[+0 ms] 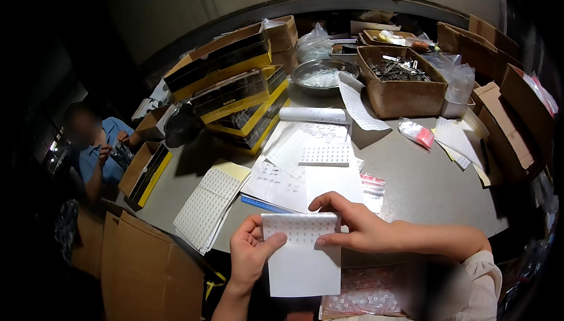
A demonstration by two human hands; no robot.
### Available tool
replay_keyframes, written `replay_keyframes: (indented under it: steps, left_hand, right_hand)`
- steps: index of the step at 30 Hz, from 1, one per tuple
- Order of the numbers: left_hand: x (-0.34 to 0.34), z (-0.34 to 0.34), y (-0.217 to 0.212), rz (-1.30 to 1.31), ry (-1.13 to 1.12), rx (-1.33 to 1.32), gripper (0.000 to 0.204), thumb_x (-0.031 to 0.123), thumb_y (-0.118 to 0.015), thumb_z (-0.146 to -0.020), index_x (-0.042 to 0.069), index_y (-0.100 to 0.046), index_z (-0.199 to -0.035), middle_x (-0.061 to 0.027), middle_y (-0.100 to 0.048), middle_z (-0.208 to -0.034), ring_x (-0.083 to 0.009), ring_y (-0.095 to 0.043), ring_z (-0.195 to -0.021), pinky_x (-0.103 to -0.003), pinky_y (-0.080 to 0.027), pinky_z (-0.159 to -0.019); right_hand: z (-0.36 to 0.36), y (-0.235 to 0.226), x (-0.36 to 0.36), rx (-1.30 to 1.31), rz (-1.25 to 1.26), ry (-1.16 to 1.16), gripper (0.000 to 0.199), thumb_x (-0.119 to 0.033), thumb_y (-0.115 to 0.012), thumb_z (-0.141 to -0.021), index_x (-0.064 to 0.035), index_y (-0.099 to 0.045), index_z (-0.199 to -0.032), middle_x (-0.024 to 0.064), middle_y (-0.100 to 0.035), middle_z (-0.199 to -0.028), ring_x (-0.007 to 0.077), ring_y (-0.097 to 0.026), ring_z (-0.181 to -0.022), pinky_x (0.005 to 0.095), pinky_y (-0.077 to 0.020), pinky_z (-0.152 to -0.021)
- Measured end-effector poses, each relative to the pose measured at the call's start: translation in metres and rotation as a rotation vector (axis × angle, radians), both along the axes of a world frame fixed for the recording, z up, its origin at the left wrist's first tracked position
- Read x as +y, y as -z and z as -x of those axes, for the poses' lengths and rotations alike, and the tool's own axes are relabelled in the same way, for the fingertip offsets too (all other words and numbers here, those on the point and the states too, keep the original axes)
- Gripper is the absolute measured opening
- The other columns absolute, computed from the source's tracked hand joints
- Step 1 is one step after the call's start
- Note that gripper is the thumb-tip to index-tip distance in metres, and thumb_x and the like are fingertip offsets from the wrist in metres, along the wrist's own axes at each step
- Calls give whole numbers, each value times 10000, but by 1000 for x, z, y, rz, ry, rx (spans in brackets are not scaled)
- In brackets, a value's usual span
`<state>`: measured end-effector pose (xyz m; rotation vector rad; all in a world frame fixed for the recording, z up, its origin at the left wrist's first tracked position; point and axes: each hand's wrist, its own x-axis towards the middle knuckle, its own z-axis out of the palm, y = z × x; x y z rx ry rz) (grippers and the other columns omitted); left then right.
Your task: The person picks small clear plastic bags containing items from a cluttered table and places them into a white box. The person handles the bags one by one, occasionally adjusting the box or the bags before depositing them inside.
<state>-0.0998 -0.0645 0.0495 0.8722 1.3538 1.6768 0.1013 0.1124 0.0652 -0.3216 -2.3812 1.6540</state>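
Note:
My left hand (248, 256) grips the left edge of a white label sheet (304, 271), thumb pressed on its front. The top of the sheet is folded over and carries rows of small printed marks; its lower part is blank. At the right edge, my right hand (365, 227) has its thumb on the sheet and its forefinger bent above the folded top. Just beyond lie handwritten papers (276, 183) with a small printed label sheet (324, 154) on top. A blue ruler (264, 204) shows at their near edge. A stack of label sheets (211, 197) rests to the left.
Black-and-yellow boxes (235, 97) are piled at the back left. A metal bowl (299, 80) and a carton (405, 99) of metal parts stand behind. Bagged small parts (414, 133) lie right; a bag of white rings (364, 300) is below my hands. Another person (106, 150) sits left.

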Motion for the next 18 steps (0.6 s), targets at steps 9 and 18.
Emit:
replay_keyframes:
  steps: [9,18]
  left_hand:
    - [2,-4,10,-42,-49,-122,245,-55,-755,-915,-116,-694,-1144,-172,-770,-1057,-164,-731,-913,-271,-575,-855]
    - [0,4,8,-8,51,-190,185,-12,-763,-937,-88,-719,-1100,-135,-766,-997,-138,-713,-887,-241,-555,-812]
  right_hand:
    - [-1,21,13,155,148,84,428,-233,-813,-955,-6,-618,-1262,116,-743,-915,173,-724,-811,337,-574,-696]
    - [-4,-1,11,48,316,1,274,-237,-671,-1068,29,-708,-1121,55,-695,-794,130,-697,-697,281,-575,-609]
